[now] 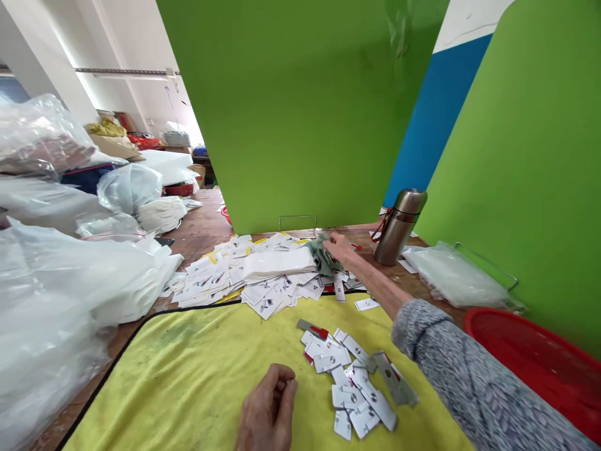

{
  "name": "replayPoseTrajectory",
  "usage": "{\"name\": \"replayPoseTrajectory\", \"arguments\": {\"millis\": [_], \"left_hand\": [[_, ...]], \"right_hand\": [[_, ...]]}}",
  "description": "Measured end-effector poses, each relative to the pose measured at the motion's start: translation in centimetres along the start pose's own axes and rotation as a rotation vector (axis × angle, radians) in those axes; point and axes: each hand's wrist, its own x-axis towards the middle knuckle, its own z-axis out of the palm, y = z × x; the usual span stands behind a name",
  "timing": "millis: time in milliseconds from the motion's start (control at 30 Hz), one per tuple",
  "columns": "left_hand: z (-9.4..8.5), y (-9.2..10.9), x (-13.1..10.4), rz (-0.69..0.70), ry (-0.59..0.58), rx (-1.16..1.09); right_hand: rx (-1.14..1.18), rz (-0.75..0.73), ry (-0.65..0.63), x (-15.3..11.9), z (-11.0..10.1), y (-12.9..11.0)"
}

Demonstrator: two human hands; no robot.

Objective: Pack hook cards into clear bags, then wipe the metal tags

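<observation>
At the far side of the work surface, my right hand [339, 247] reaches out and grips a crumpled grey-green cloth [322, 255]. The cloth lies against the right end of a stack of blank white paper strips [277, 263]. Close to me, my left hand [268, 410] rests above the yellow cloth [197, 363] with its fingers curled in and nothing visible in them. To the right of that hand spreads a loose pile of small white and grey flat pieces [346, 396], some with red parts. A longer grey metal piece [395, 381] lies at the pile's right side.
Printed cards [211, 279] are heaped beyond the yellow cloth. A steel thermos [400, 228] stands at the back right, beside a clear plastic bag [460, 272]. A red basin [530, 357] is at the right. Plastic bags [61, 282] crowd the left. Green panels [300, 113] stand behind.
</observation>
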Motion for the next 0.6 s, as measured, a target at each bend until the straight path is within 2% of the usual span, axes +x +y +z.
{"name": "replayPoseTrajectory", "arguments": {"millis": [167,233,333,433,500,567,600], "left_hand": [[-1.1,1.9,0.4,-0.235,0.057,-0.305],[-1.8,2.8,0.5,-0.336,0.065,-0.418],[-2.7,3.9,0.6,-0.460,0.043,-0.518],[-3.2,4.2,0.6,-0.495,0.058,-0.579],[-3.5,4.1,0.4,-0.487,0.094,-0.587],[-4.0,3.9,0.0,-0.453,0.134,-0.582],[-4.3,3.8,-0.2,-0.431,0.154,-0.576]], "right_hand": [[0.346,0.051,0.133,0.1,-3.2,-3.6],[0.457,0.047,0.182,-1.5,-4.3,-5.3],[0.579,0.044,0.195,-5.7,-4.7,-7.1],[0.647,0.058,0.094,-10.7,-3.4,-7.3],[0.619,0.056,-0.056,-13.8,-1.7,-6.3],[0.441,-0.004,-0.143,-16.6,0.3,-4.5],[0.291,-0.089,-0.161,-18.0,1.3,-3.4]]}}
